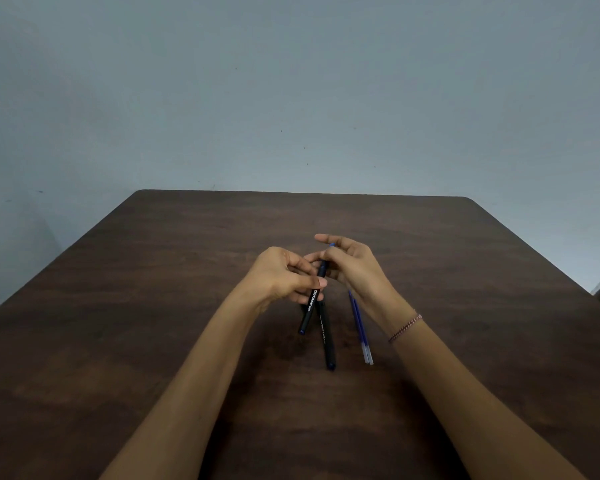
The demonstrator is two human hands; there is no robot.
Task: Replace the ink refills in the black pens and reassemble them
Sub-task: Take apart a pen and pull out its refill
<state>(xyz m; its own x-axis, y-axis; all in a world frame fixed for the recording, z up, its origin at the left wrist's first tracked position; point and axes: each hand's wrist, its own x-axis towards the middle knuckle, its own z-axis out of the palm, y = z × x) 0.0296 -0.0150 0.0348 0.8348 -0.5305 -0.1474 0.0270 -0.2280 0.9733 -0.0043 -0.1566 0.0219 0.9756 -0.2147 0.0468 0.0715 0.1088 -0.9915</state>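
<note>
My left hand [284, 275] grips a black pen [310, 304] around its upper barrel, with the pen tilted and its blue-tipped end pointing down toward me above the table. My right hand [352, 266] pinches the pen's far end with thumb and fingers, its index finger held straight above; a bit of blue shows at that end. A second black pen [327, 341] lies flat on the brown table [153, 306] just under the held one. Two blue ink refills [361, 329] lie side by side to its right, partly hidden under my right wrist.
The table's far edge meets a plain grey-blue wall [291, 98]. A bead bracelet [405, 328] sits on my right wrist. The table's right corner drops away at the far right.
</note>
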